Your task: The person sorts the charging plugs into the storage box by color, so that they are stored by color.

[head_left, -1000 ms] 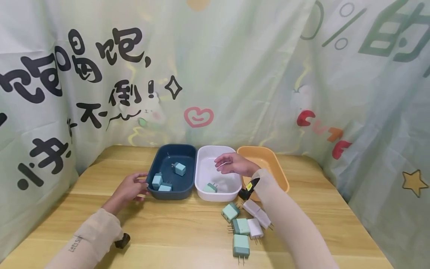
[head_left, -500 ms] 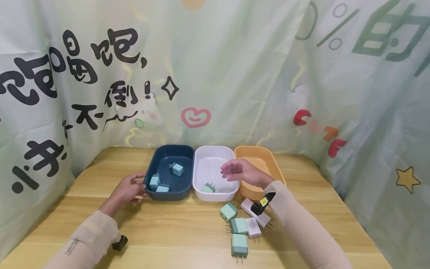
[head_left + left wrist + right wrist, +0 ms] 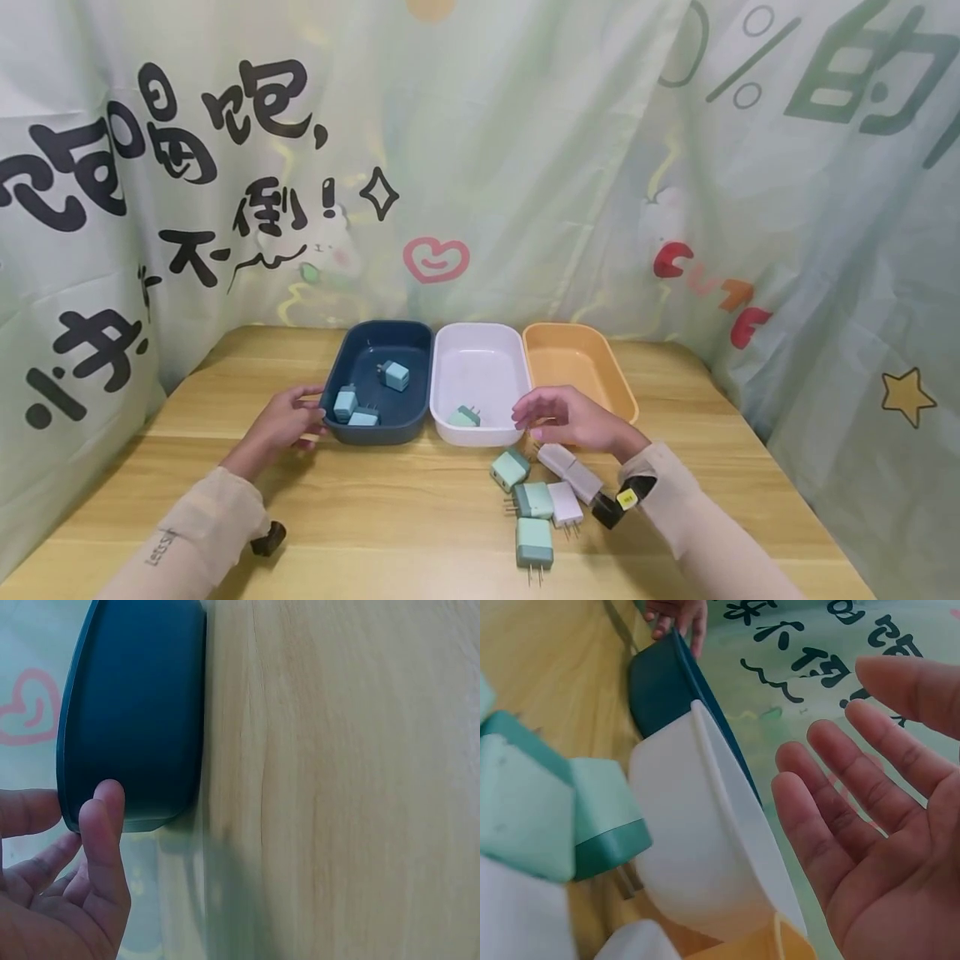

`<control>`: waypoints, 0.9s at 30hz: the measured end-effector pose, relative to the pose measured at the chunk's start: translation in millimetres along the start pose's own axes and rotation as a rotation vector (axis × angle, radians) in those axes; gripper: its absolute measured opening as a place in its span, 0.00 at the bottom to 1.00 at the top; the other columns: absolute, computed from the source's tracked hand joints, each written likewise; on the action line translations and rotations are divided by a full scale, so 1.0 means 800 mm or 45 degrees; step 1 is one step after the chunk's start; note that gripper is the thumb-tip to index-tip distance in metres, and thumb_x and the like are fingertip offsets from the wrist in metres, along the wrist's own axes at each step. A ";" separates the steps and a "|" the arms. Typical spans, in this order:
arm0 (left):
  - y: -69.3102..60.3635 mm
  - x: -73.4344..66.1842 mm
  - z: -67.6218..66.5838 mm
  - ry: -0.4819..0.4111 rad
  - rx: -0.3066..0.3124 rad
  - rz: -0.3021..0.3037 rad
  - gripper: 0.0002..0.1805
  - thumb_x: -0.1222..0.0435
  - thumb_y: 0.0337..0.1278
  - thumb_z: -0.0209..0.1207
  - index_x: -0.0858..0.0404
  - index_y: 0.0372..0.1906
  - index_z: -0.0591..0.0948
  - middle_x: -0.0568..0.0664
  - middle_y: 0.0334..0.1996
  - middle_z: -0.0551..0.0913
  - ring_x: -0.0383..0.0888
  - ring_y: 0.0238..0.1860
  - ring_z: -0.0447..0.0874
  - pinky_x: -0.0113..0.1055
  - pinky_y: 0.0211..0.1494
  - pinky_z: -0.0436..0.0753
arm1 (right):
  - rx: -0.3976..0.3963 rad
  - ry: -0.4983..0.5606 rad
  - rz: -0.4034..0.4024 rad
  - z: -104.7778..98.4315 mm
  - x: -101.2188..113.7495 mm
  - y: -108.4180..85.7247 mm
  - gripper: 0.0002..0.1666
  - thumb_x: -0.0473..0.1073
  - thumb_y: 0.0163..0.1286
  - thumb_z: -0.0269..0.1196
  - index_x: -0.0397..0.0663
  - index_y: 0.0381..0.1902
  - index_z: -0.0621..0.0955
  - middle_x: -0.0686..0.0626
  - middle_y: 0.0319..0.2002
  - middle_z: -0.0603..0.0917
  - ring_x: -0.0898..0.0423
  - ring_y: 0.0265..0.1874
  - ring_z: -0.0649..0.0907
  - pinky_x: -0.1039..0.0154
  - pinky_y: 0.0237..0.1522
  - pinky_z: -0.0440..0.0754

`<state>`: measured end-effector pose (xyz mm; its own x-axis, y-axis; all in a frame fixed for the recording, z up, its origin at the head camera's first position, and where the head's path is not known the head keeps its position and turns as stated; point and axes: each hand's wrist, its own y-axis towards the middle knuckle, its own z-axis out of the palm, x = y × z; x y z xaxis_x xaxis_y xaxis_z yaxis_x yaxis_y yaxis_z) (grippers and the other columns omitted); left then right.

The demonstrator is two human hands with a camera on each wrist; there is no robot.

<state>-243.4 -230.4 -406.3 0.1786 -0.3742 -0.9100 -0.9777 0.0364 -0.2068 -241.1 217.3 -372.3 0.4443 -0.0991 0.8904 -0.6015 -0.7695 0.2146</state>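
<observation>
My left hand (image 3: 287, 423) touches the left end of the dark blue tray (image 3: 386, 435); in the left wrist view its fingers (image 3: 105, 847) lie against the tray's corner (image 3: 135, 712). My right hand (image 3: 573, 419) hovers, fingers spread and holding nothing, over the near edges of the white tray (image 3: 480, 375) and orange tray (image 3: 577, 358). The right wrist view shows that palm (image 3: 900, 840) bare beside the white tray (image 3: 690, 840). Several blue plug adapters (image 3: 393, 375) lie in the blue tray, and one green adapter (image 3: 464, 416) is in the white one.
In front of the white and orange trays, green adapters (image 3: 534, 542) and pale lilac ones (image 3: 565, 504) lie close together on the wooden table (image 3: 375, 517), prongs exposed. A printed curtain (image 3: 525, 167) hangs behind and at both sides.
My right hand has come back from over the white tray, toward me and to the right. The left hand keeps its place at the blue tray, and the adapters lie as before.
</observation>
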 end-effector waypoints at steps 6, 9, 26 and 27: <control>0.003 0.000 -0.001 -0.008 -0.003 0.010 0.28 0.73 0.66 0.47 0.70 0.71 0.59 0.70 0.56 0.73 0.51 0.38 0.82 0.42 0.33 0.82 | 0.019 -0.021 -0.006 0.008 -0.003 -0.021 0.18 0.27 0.66 0.59 0.26 0.52 0.74 0.30 0.46 0.80 0.45 0.48 0.82 0.58 0.49 0.80; 0.003 -0.003 -0.002 -0.001 -0.008 0.006 0.28 0.73 0.66 0.47 0.70 0.71 0.59 0.71 0.57 0.73 0.52 0.39 0.82 0.42 0.33 0.82 | 0.024 -0.014 0.008 0.013 -0.009 -0.029 0.18 0.25 0.65 0.59 0.24 0.52 0.73 0.29 0.46 0.79 0.36 0.47 0.80 0.57 0.48 0.81; 0.005 0.000 0.001 -0.027 -0.002 0.042 0.29 0.75 0.65 0.48 0.72 0.70 0.60 0.71 0.59 0.70 0.52 0.39 0.82 0.40 0.33 0.82 | 0.036 -0.099 0.041 0.039 -0.047 -0.057 0.21 0.30 0.63 0.64 0.27 0.53 0.74 0.32 0.47 0.80 0.34 0.48 0.79 0.48 0.55 0.76; 0.004 0.000 0.001 -0.027 -0.002 0.042 0.29 0.75 0.65 0.48 0.72 0.70 0.60 0.71 0.59 0.70 0.52 0.39 0.82 0.40 0.33 0.82 | 0.043 -0.101 0.030 0.040 -0.048 -0.057 0.21 0.30 0.62 0.64 0.27 0.52 0.74 0.32 0.47 0.80 0.34 0.48 0.79 0.48 0.55 0.76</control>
<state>-246.6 -229.7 -407.6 0.1482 -0.3528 -0.9239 -0.9833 0.0472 -0.1758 -209.5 236.0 -429.3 0.4825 -0.1660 0.8600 -0.5901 -0.7872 0.1791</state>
